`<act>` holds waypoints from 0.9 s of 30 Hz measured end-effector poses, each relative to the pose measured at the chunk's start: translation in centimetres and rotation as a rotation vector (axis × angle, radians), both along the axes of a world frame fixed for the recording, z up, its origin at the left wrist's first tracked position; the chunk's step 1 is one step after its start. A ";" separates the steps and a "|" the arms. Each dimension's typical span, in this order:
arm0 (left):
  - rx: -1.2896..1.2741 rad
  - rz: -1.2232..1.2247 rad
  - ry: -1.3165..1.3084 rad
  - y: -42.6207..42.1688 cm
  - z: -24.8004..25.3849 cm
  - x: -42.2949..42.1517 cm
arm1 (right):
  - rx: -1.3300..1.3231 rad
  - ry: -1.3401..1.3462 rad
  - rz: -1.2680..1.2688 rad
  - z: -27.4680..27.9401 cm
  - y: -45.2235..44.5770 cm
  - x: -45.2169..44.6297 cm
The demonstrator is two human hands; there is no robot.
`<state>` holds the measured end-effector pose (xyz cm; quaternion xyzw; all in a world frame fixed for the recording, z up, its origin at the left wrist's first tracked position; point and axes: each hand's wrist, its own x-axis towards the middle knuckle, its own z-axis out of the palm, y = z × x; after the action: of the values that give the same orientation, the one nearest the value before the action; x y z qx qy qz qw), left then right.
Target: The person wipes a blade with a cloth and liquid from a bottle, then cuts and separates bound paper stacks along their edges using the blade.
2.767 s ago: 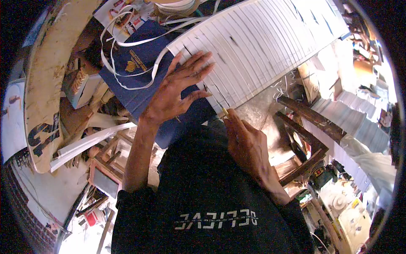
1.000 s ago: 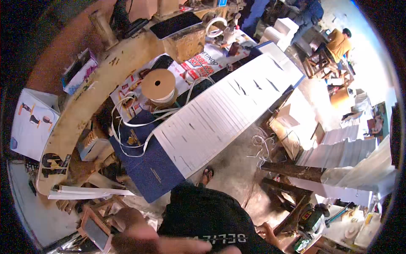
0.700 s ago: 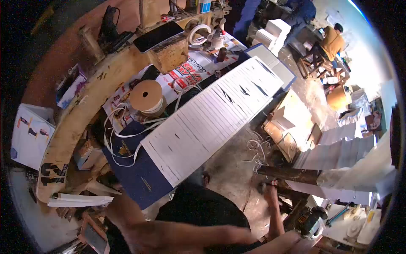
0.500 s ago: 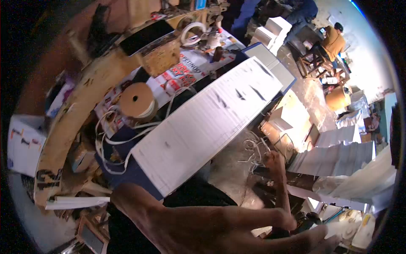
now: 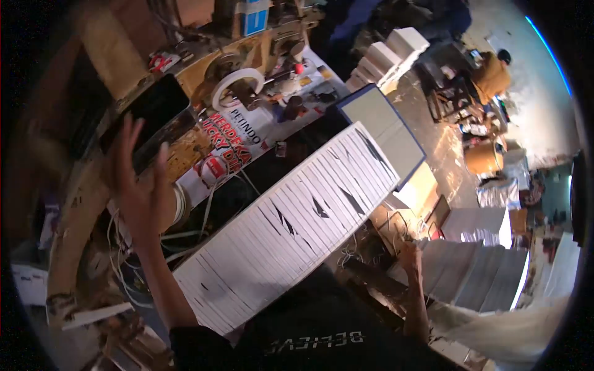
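Observation:
My left hand (image 5: 139,198) is raised over the left of the bench, fingers spread, with nothing visible in it. Behind it, a spool (image 5: 180,204) is mostly hidden. A long row of white book blocks (image 5: 291,216), pressed side by side, runs diagonally in front of me, with dark gaps between some of them. At its far end lies a grey board with blue edging (image 5: 387,127). To the right of the row, my right hand (image 5: 408,258) has its fingers curled near thin white strings (image 5: 352,252); what they hold is too small to make out.
A dark flat slab (image 5: 148,114), a roll of white tape (image 5: 238,85) and a printed banner (image 5: 238,133) occupy the bench. Loose white ribbon (image 5: 117,260) trails at left. Stacks of paper (image 5: 476,272) stand at right. A seated person (image 5: 493,75) is farther back.
My left hand has swung from the low foreground up and left, over the spool. The view has shifted, and the row of book blocks shows more clearly. My right hand remains curled at right.

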<state>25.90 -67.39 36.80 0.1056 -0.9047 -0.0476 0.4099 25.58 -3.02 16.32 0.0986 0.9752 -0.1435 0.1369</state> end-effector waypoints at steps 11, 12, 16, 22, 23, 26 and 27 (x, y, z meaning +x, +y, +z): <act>0.094 0.743 0.168 -0.2 0.7 5.3 | -0.045 0.065 0.359 13.8 0.2 -19.9; 0.076 0.788 0.181 0.5 -0.7 5.6 | -0.056 -0.010 0.250 15.9 -2.0 -22.8; 0.134 0.759 0.227 8.7 -4.5 3.2 | -0.426 0.063 0.822 19.7 -11.6 -31.5; 0.524 0.240 -0.312 26.7 -6.1 -8.3 | -0.820 -0.057 0.818 21.5 -22.4 -40.1; 0.603 0.104 -0.340 29.3 -7.7 -9.7 | -0.886 -0.007 0.853 21.6 -23.4 -41.2; 0.650 -0.152 -0.535 35.4 -11.4 -12.8 | -1.397 -0.093 0.736 19.1 -26.7 -44.8; 0.675 -0.155 -0.531 36.7 -12.5 -13.8 | -1.593 -0.175 0.698 18.8 -28.3 -44.7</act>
<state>12.11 -30.70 24.28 0.1739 -0.9177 -0.3425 0.1008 -19.12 -31.27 35.12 -0.3201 0.5453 -0.7241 0.2754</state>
